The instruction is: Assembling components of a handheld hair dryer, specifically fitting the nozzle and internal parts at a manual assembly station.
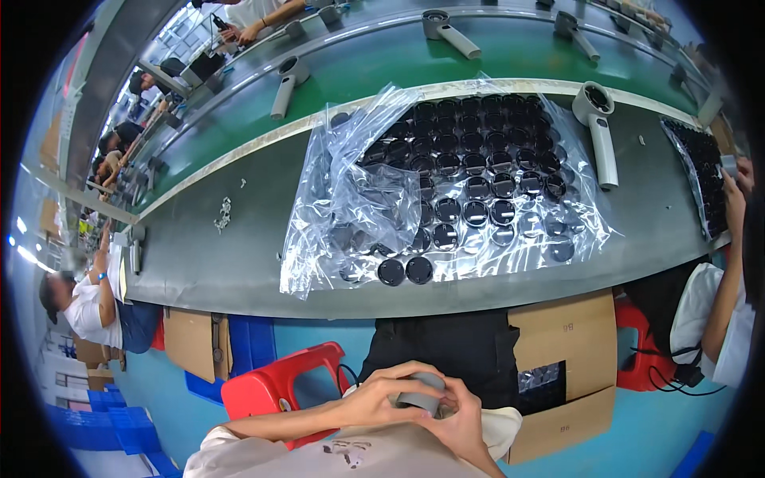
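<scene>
Close to my body, below the table's front edge, both hands hold a grey cylindrical part (420, 401). My left hand (376, 396) is closed round its left side, fingers over the top. My right hand (460, 422) grips it from the right, thumb and fingers curled against it. Much of the part is hidden by my fingers. On the table ahead lie many round black caps (476, 188) in rows, on and under a clear plastic bag (319, 239). Two loose black caps (405, 271) sit at the bag's near edge. A grey hair dryer body (603, 147) lies right of the bag.
Beyond the table (207, 275), a green conveyor (358, 72) carries more grey dryer bodies (450, 33). A red stool (275, 390) stands at my left, an open cardboard box (562, 334) at my right. Co-workers sit on both sides; one person's hand (737, 179) is at far right.
</scene>
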Action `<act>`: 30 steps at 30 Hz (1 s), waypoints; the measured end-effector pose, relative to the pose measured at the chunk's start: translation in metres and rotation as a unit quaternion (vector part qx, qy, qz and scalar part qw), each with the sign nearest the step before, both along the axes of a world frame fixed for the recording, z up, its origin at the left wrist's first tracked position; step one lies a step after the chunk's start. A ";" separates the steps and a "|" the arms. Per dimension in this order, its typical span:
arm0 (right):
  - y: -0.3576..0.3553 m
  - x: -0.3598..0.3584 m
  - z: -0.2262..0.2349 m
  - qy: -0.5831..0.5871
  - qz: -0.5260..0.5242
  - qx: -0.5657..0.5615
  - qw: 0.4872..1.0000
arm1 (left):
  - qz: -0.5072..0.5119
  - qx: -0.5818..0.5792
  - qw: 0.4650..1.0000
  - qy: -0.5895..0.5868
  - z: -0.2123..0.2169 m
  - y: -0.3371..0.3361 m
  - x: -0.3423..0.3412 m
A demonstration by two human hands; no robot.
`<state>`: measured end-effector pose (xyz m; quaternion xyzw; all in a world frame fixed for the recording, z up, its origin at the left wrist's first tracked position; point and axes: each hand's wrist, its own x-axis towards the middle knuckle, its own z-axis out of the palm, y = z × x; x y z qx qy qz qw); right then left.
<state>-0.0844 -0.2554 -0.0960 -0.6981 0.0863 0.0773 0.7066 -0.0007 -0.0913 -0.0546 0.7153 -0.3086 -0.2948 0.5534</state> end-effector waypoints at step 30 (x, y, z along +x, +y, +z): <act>-0.037 0.123 0.134 -0.318 -0.091 -0.042 0.943 | 0.236 -0.296 0.921 -0.089 0.085 -0.068 0.088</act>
